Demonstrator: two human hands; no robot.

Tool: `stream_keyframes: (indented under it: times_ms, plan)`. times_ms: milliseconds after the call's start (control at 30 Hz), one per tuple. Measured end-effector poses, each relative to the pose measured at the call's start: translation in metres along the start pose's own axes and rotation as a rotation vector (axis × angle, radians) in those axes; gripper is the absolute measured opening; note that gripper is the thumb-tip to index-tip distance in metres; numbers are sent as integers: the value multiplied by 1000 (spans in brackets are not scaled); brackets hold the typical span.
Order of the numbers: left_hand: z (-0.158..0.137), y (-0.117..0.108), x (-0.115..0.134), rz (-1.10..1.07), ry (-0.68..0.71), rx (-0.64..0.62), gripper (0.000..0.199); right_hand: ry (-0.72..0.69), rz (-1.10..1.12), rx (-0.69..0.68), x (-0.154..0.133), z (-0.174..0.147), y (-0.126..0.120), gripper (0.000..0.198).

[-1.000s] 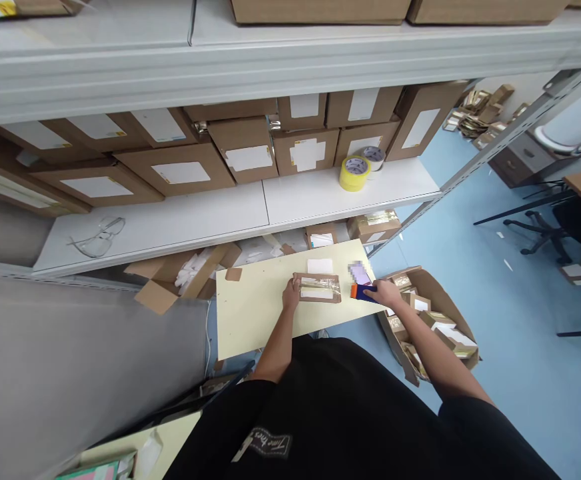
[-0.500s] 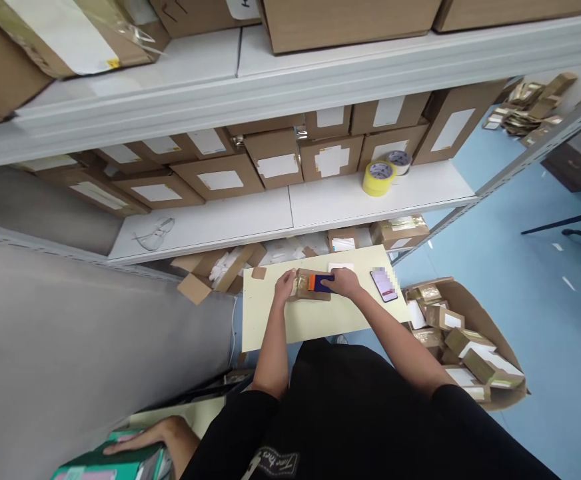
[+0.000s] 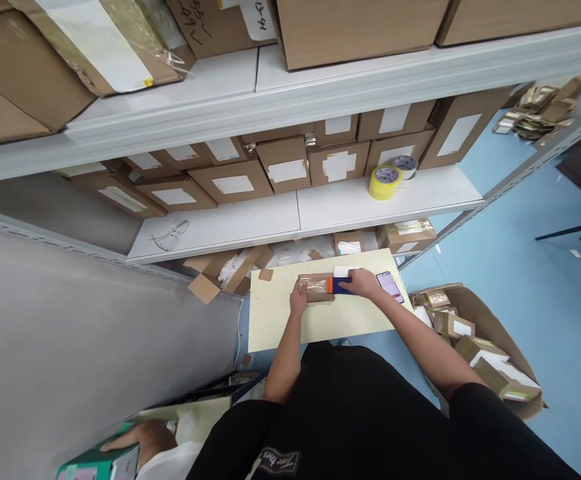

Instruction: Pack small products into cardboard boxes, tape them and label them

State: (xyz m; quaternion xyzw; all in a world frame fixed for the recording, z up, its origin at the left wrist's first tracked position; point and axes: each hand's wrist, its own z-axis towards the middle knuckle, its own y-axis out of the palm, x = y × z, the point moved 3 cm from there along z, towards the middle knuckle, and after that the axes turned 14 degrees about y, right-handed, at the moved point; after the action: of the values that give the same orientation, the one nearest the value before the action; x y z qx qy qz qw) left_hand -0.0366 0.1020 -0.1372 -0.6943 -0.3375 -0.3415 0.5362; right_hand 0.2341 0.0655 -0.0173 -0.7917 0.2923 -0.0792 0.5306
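A small brown cardboard box lies on the pale yellow board, with shiny clear tape along its top. My left hand grips the box's left end, fingers closed on its edge. In my right hand is a dark blue tape dispenser with an orange front end, held at the box's right end. Behind the dispenser a white piece partly shows. To the right of my right hand lies a phone with a lit screen.
Boxes with white labels fill the shelf ahead, with yellow tape rolls and clear glasses on it. A large carton of small boxes stands at the right. Another person's hand rests on a green box at lower left.
My right hand has drawn the tape dispenser rightward along the box, leaving more tape on its top. My left hand stays at the left end. The view has shifted slightly.
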Motion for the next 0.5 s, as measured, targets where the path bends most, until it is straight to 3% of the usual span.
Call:
stream_keyframes:
  times_ms: [100,200,300,500]
  plan:
    - [2,3,-4,-34,2,5,62,85,-7,52,49,5,-2,39]
    - [3,7,-4,-24,24,0,63,126,-10,66,66,6,6,40]
    - [2,9,-1,9,18,6,65,140,-5,51,49,6,29,41]
    - [-9,3,-3,-33,-3,23,66,125,-33,-74,-22,6,97,24]
